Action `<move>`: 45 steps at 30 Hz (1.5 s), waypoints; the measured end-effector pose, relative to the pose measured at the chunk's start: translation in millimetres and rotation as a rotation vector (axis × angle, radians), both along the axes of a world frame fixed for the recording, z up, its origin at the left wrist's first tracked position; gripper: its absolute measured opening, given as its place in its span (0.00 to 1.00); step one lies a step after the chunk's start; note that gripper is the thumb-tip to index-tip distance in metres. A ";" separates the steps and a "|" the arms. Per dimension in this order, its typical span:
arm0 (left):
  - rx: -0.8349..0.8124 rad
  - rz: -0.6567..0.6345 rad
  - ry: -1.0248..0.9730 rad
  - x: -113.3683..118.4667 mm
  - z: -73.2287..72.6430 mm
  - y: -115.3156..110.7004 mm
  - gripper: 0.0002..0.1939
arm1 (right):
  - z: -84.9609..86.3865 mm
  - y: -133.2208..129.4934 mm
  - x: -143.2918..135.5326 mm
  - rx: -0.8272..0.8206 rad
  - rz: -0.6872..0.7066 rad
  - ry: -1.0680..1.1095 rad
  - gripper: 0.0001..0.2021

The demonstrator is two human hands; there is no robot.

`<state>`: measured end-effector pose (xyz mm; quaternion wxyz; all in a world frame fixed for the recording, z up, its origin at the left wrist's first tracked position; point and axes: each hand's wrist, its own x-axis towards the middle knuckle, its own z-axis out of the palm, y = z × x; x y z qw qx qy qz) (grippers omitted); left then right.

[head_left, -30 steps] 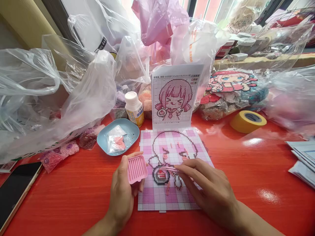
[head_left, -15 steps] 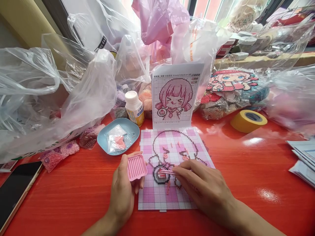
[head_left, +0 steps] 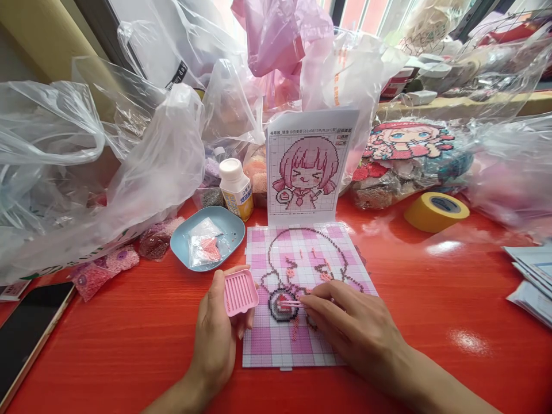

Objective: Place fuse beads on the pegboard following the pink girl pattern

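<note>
My left hand holds a small pink ridged bead tray, tilted toward me, with a few coral beads in its left groove. In my right hand is a pair of pink tweezers, pinched between thumb and fingers. Their tips are over a round dark-rimmed bead figure on the pink-and-white pegboard; whether they grip a bead is too small to tell. Dark beads outline a head on the board, with coral beads inside. Part of the board is hidden under my right hand.
A printed pattern sheet stands behind the board. To the left are a blue dish with bead packets, a white-capped bottle and a phone. Yellow tape lies right; plastic bags crowd the back.
My right hand and the tweezers have shifted very slightly to the left over the round bead figure. My left hand holds the tray in nearly the same place.
</note>
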<state>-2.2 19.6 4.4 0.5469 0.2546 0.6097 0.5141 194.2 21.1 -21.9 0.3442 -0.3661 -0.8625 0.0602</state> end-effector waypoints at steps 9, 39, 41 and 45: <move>0.005 -0.001 -0.012 -0.5 -0.1 -1.1 0.23 | -1.7 -0.3 0.8 -0.027 0.009 -0.019 0.10; 0.095 -0.627 -0.229 -2.0 -5.4 -15.0 0.32 | 3.3 -9.5 -3.8 0.071 0.046 0.150 0.12; 0.103 -0.651 -0.235 -2.1 -6.1 -15.3 0.32 | 3.0 -10.2 -3.8 0.065 0.049 0.149 0.13; 0.103 -0.666 -0.230 -2.6 -6.0 -16.4 0.33 | 2.9 -10.5 -4.6 0.064 0.057 0.153 0.12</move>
